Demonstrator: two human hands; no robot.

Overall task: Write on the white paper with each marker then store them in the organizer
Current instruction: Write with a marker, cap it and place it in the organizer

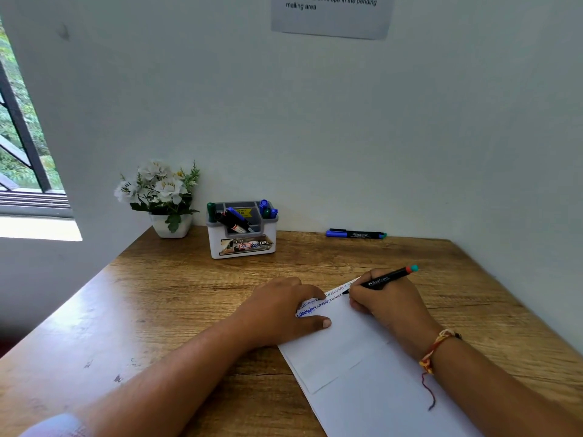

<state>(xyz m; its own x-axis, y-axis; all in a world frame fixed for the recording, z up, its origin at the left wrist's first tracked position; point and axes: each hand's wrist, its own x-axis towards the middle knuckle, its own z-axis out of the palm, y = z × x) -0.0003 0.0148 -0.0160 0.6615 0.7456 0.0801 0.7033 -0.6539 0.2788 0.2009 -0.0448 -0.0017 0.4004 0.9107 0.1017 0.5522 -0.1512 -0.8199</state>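
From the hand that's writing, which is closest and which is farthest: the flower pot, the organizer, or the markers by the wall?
1. Loose markers, by the wall, beyond the right hand holding the black marker.
2. Organizer, farther left.
3. Flower pot, far left corner.

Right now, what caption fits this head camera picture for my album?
Right hand writes on white paper with a black marker while the left hand rests on it.

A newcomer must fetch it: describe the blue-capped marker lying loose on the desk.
On the wooden desk, look along the back wall, right of the white organizer. The blue-capped marker lies there, side by side with another marker. It is the nearer one; its neighbour's left end is black.
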